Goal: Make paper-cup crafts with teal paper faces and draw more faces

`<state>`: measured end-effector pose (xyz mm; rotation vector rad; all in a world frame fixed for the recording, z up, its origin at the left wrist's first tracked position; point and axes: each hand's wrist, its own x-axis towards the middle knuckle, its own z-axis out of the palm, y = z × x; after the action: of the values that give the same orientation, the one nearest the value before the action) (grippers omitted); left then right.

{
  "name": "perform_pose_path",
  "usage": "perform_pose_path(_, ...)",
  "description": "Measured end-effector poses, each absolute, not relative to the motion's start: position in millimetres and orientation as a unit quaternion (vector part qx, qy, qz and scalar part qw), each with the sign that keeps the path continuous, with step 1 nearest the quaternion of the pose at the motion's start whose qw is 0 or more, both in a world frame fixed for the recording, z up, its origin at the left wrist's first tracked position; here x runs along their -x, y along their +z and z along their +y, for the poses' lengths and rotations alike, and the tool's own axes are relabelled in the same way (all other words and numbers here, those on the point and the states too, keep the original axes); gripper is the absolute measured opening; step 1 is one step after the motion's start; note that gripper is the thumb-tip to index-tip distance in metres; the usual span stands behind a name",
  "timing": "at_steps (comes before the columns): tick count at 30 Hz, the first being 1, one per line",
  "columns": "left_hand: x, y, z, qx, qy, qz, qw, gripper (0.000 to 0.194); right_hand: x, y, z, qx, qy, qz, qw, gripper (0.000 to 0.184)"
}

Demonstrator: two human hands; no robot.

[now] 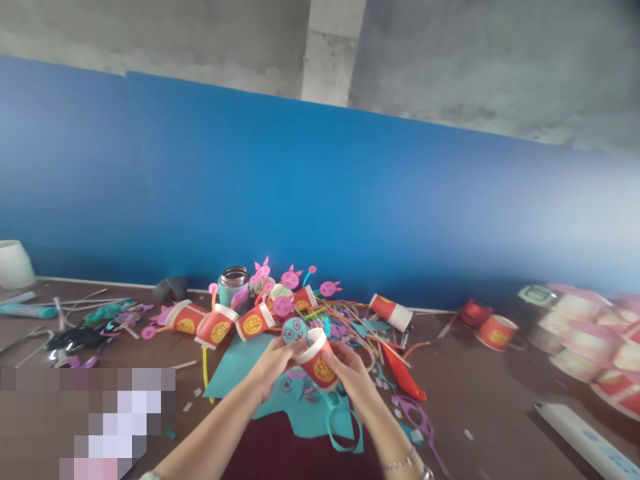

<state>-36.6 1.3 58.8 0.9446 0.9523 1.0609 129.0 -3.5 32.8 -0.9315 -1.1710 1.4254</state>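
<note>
Both of my hands hold one red paper cup with a white rim and a yellow emblem, tilted with its mouth up and to the left. My left hand grips its left side, fingers curled. A round teal paper face stands at the cup's rim beside those fingertips. My right hand wraps the cup's right side and bottom. Beneath the hands lie teal paper sheets and cut strips on the brown table.
Behind my hands lie several red cups with pink paper animal faces, a small jar, coloured straws and scraps. Red scissors sit right of my hands. Stacked cups fill the right edge. A blue wall runs behind.
</note>
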Motion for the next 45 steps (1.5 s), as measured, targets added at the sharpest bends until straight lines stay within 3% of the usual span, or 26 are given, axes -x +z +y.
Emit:
perform_pose_path(7, 46, 50, 7, -0.435, 0.431, 0.423, 0.668, 0.035, -128, 38, -9, 0.402, 0.594, -0.475, 0.509, 0.048)
perform_pose_path(13, 42, 50, 1, -0.352, 0.549, 0.282, 0.704, 0.050, -123, 40, -11, 0.414, 0.580, -0.422, 0.561, 0.043)
perform_pose_path(20, 26, 36, -7, -0.360, 0.558, 0.177, 0.726, 0.057, -120, 37, -13, 0.377, 0.590, -0.418, 0.579, 0.034)
perform_pose_path(28, 29, 30, -5, -0.344, 0.556, 0.226, 0.722, 0.070, -119, 38, -15, 0.384, 0.611, -0.426, 0.545, 0.034)
perform_pose_path(36, 25, 44, -6, -0.261, 0.570, 0.271, 0.731, 0.046, -113, 30, -17, 0.349, 0.643, -0.457, 0.506, 0.034)
perform_pose_path(41, 21, 41, -4, -0.209, 0.597, 0.306, 0.711, 0.029, -111, 26, -14, 0.344, 0.641, -0.467, 0.503, 0.044)
perform_pose_path(45, 18, 38, -7, -0.181, 0.602, 0.325, 0.707, 0.025, -110, 23, -13, 0.353, 0.632, -0.465, 0.510, 0.044)
